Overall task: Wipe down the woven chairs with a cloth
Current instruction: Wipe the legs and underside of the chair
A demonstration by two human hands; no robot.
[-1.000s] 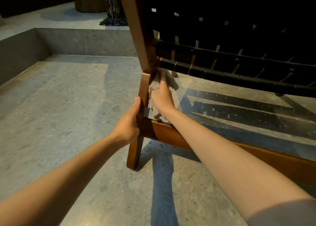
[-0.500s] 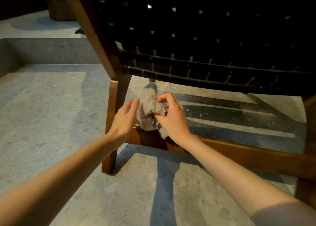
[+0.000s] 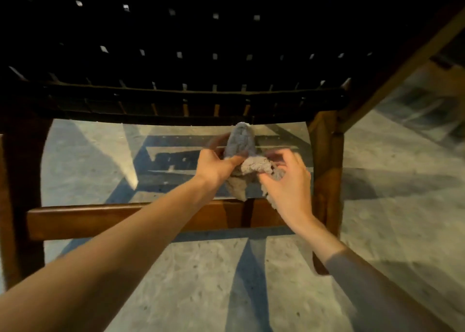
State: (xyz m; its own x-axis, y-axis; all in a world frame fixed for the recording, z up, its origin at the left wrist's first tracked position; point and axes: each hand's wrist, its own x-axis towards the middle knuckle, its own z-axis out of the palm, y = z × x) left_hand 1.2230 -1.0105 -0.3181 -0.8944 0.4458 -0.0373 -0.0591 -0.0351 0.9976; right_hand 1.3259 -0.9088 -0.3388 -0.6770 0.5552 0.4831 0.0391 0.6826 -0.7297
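Left leg [image 3: 20, 193]: dark wood, upright at the far left, foot on the stone floor [image 3: 201, 281].
Rail [image 3: 113, 218]: low wooden crosspiece running from the left leg towards the right leg, just above the floor.
Weave [image 3: 176, 42]: black straps filling the upper view, with small gaps of light between them; its lower edge wraps a dark bar above the open space under the chair.
Left grip [image 3: 216, 165]: grasping the cloth from the left, thumb laid across its middle fold. The fingers behind are blurred.
Cloth [image 3: 241, 150]: pale grey, bunched, held in the air between both grips. Its top reaches near the weave's lower edge and its loose ends hang down to the rail. I cannot tell whether it touches either.
Right grip [image 3: 289, 183]: fingers curled, pinching the cloth's right-hand fold; motion blur hides how firmly.
Right leg [image 3: 325, 168]: brown wood just right of the right grip, joined above to a slanting frame piece.
Step in hand: by my judgement a re-fold of the cloth, not a wipe, since both grips work the cloth and neither presses it on wood or strap.
Next move: likely one grip takes the gathered cloth alone, with a clean face outward, and lays it flat on the nearest surface, the right leg or the rail. The strap edges would need firm pressure into the gaps.
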